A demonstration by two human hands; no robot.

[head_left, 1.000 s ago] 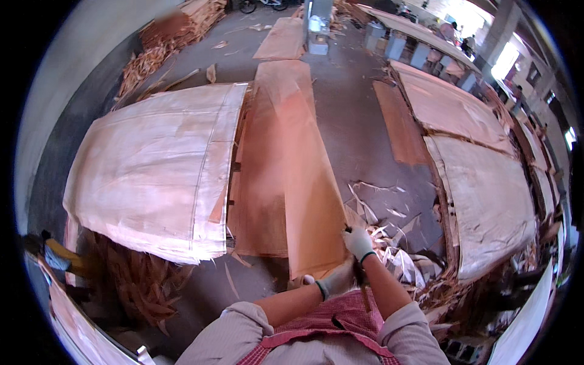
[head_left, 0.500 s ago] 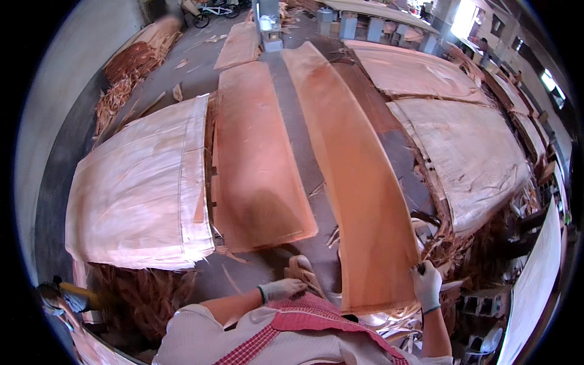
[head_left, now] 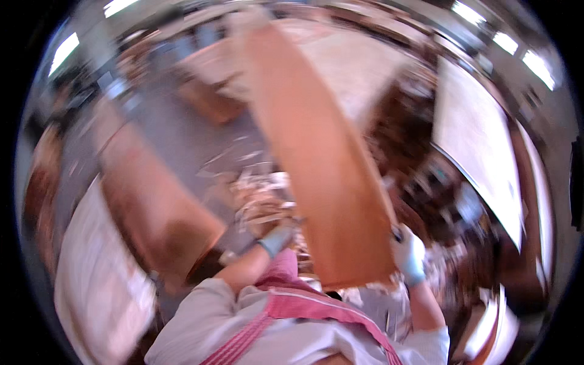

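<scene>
A long orange-brown wood veneer sheet stretches away in front of me, its near end close to my apron. My right hand, in a pale glove, is closed on the sheet's right edge near that end. A small dark thing shows at its fingers, too blurred to name. My left hand, also gloved, is beside the sheet's left edge, above light wood scraps. Motion smears its fingers, and I cannot tell whether they touch the sheet.
A reddish veneer stack lies to the left, with a paler stack nearer me. Beyond the held sheet is a wide pale stack. A white panel leans at the right, near dark clutter.
My view has swung to the right, so the floor stacks have shifted left. The held veneer sheet has come along with my right hand. My left hand now is nearer the sheet's left edge.
</scene>
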